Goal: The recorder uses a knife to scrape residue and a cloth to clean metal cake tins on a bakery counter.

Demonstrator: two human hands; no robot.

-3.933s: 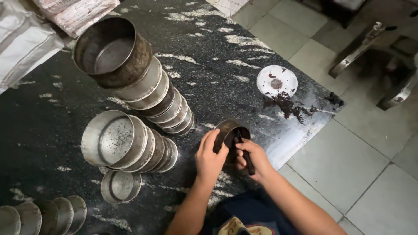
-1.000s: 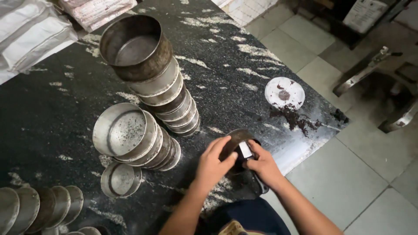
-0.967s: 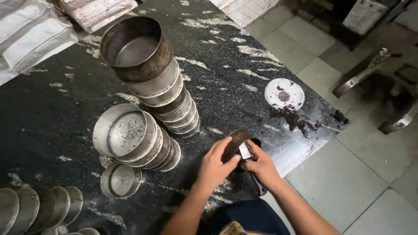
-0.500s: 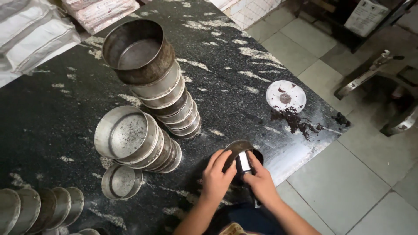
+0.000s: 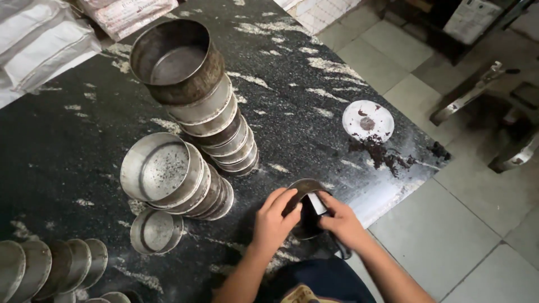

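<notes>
Hands both on one small round tin (image 5: 303, 210), dark inside, at the near edge of the black speckled surface (image 5: 67, 163), right in front of my body. My left hand (image 5: 273, 220) wraps the tin's left wall, fingers curled over the rim, clamped on it. My right hand (image 5: 341, 221) comes from the right side and pinches a small scraper (image 5: 318, 203) with a pale flat blade and a dark handle; blade tip sits inside the tin mouth, against the inner wall as far as I can tell. Tin is tilted, mouth facing up and toward me; its axis leans roughly toward the far left. Scraper's long axis runs from my right hand up-left into the tin, so the tool side is the right, the holding side the left; both hands are touching the tin or just beside it. Beyond, to the left: leaning stack of larger tins (image 5: 202, 106), a second lower stack (image 5: 174, 182), one loose small tin (image 5: 154, 231) near it, a row of tins (image 5: 50, 269) at the lower left edge. Far right on the surface: white round lid (image 5: 368, 120) with dark crumbs (image 5: 382, 154) spilled beside it. White sacks (image 5: 39, 45) at top left. Tiled floor (image 5: 449, 235) to the right.
</notes>
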